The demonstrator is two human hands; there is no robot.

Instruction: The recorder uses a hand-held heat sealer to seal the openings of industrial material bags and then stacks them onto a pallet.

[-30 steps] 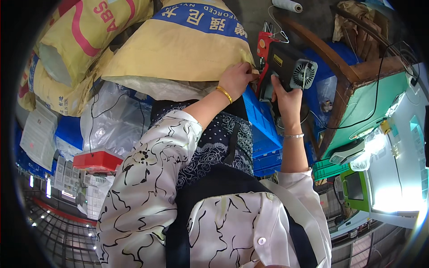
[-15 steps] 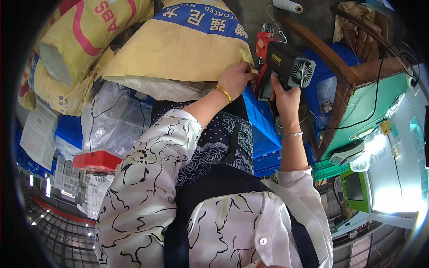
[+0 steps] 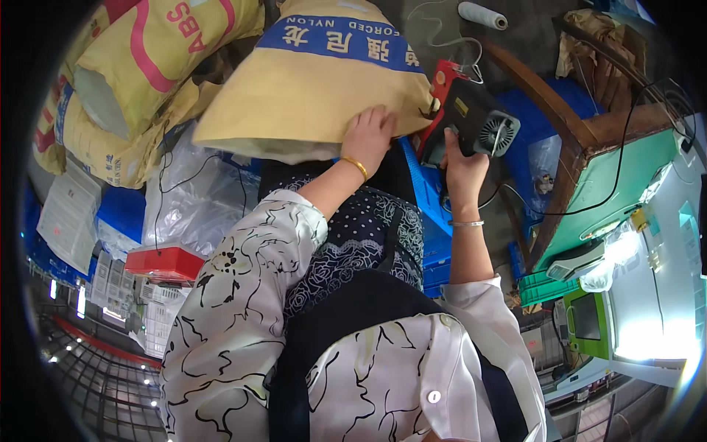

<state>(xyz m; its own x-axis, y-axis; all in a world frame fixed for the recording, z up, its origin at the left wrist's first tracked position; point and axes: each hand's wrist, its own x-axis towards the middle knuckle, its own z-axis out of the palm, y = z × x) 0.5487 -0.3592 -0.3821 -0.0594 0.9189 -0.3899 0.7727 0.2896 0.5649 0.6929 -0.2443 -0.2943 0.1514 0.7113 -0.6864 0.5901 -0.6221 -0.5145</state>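
Note:
A large yellow paper sack (image 3: 309,96) with a blue printed band lies in front of me, its mouth edge facing me and gaping a little. My left hand (image 3: 370,138) grips that edge near its right end, fingers on top and the thumb side hidden. In my right hand (image 3: 465,168) is the handle of a portable bag sewing machine (image 3: 468,118), black with a red head. The machine's head meets the sack's right corner; the exact contact is hard to make out. White thread runs from the machine toward a thread cone (image 3: 482,15) on the floor.
Other filled yellow sacks (image 3: 158,66) are piled at the left. Clear plastic bags (image 3: 199,195) and a red box (image 3: 163,261) lie below them. Right of the machine stand a wooden frame (image 3: 567,155) with a green panel, trailing a black cable, and blue crates (image 3: 434,214).
My left hand has slid left along the sack's edge, away from the machine. The sack has shifted slightly right, and the sewing machine has tilted and moved a little downward at its head.

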